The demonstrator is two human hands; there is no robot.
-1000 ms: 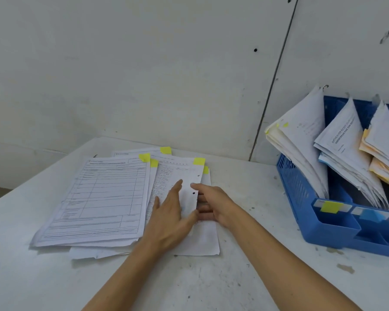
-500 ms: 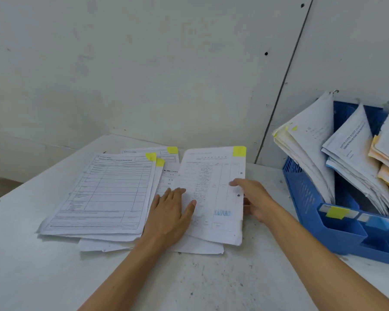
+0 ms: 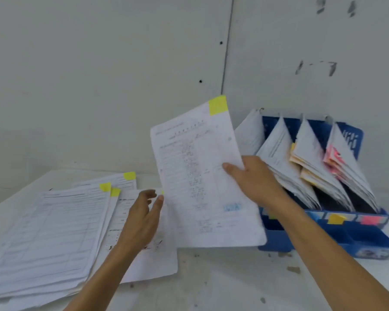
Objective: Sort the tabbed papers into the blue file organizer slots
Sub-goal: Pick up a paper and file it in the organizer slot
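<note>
head view: right hand (image 3: 254, 178) has lifted the tabbed sheet (image 3: 202, 176) off the stack (image 3: 54, 232).

Print on the held sheet (image 3: 200, 176) is motion-blurred and unreadable. Right hand (image 3: 254, 178): fingers hidden behind it, only the thumb shows. Sheet and right forearm cover the blue file organizer (image 3: 368, 241)'s near-left corner. Paper stack (image 3: 50, 239) left of the left hand (image 3: 142, 218) is cut off by the frame edge.

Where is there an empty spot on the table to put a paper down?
The bare table in front, between the paper piles and the blue organizer. The left is crowded with piles, and the organizer's slots are stuffed with papers.
</note>
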